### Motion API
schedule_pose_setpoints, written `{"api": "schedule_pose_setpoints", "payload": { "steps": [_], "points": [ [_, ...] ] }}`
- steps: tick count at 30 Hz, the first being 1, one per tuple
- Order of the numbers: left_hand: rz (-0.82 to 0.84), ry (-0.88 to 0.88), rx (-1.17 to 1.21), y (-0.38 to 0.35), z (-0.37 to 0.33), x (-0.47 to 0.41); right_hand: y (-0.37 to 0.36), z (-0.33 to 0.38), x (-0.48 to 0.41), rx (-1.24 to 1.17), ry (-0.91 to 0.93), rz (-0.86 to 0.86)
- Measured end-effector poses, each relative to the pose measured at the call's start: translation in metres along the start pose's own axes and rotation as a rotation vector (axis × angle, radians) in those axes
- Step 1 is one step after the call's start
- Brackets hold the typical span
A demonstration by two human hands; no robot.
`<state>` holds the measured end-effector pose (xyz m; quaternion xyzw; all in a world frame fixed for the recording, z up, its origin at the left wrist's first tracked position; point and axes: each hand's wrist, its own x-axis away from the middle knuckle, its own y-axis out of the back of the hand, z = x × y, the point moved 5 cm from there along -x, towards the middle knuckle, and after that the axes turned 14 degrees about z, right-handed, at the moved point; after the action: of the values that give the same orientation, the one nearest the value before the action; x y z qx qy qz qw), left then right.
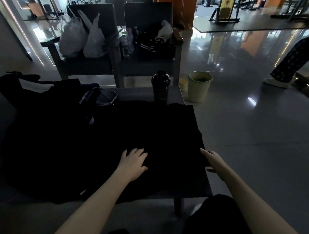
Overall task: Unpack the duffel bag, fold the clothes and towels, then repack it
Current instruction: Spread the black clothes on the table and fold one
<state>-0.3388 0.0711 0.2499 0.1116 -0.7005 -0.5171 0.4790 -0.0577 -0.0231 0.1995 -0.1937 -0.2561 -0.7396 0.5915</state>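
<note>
**A:** What is seen around the black shaker bottle [160,86]?

**B:** The bottle is stood upright at the far edge of the low table [135,94]. On the near side of the bottle a black garment [142,127] is spread flat, and most of the table top is covered by it.

**A:** Where is the duffel bag found?

**B:** The dark duffel bag [32,93] is laid to the left of the bottle. A blue-grey cloth [105,97] is bunched between the bag and the bottle.

**A:** How are the hands held?

**B:** The left hand [134,164] is laid flat on the garment, well in front of the bottle, with the fingers straight and spread apart. The right hand [212,160] is placed at the garment's right edge, in front of the bottle and to its right. Its fingers are stretched along that edge. Whether the cloth is pinched cannot be told.

**A:** And beyond the bottle?

**B:** A pale green waste bin [199,90] is stood on the floor just right of the bottle. Two dark chairs [146,13] are set behind the bottle, and white plastic bags [84,38] are piled on the left one.
</note>
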Motion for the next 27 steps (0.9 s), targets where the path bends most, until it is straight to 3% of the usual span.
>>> {"api": "schedule_pose_setpoints", "payload": {
  "steps": [3,6,10,15,20,27],
  "points": [
    [-0.144,-0.033,-0.043,0.006,-0.02,0.014,0.006,0.011,0.014,-0.082,0.075,-0.07],
    [-0.05,-0.064,0.021,-0.005,-0.038,0.025,0.014,0.023,0.024,-0.161,0.223,-0.132],
    [0.07,0.009,-0.145,-0.029,-0.052,0.03,0.017,0.035,0.037,-0.112,0.375,-0.17],
    [0.03,0.028,-0.159,-0.035,-0.06,0.038,0.011,0.041,0.049,0.255,0.385,-0.142],
    [0.003,-0.043,-0.106,-0.026,-0.057,0.048,0.004,0.045,0.06,0.647,0.568,-0.271],
    [-0.097,0.211,0.243,-0.002,0.001,0.068,0.013,0.045,0.071,0.623,0.539,-0.351]
  ]
}}
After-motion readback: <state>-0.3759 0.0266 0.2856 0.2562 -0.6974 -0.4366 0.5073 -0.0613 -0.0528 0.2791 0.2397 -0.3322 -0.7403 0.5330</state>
